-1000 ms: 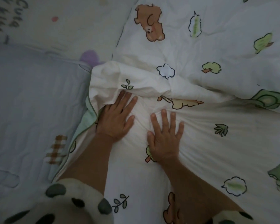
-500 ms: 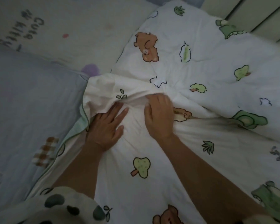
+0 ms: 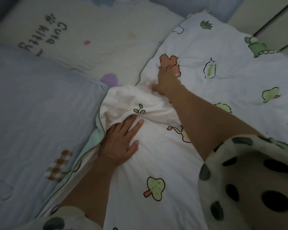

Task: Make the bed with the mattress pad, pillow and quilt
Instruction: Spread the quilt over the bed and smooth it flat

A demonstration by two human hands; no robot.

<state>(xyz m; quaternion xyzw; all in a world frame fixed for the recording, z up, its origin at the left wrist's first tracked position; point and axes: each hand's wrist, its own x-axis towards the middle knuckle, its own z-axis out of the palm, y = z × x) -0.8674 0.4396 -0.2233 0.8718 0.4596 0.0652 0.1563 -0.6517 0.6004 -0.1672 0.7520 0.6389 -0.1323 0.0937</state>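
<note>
Head view showed a pale blue mattress pad (image 3: 32, 105) at left, the pillow (image 3: 93, 35) lettered "Cute kitty" beyond it. Beside the pad's edge the left hand (image 3: 121, 143) lay flat, fingers straight, on the white printed quilt (image 3: 156, 171), just below its bunched fold. Well apart from it, the right hand (image 3: 166, 77) reached farther up the quilt near the pillow. Blur hid whether it gripped or pressed. A spotted sleeve (image 3: 248, 180) filled the lower right.

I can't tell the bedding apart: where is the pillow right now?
In the head view the pillow lies at the upper left, above the lavender mattress pad and left of the printed quilt.
</note>
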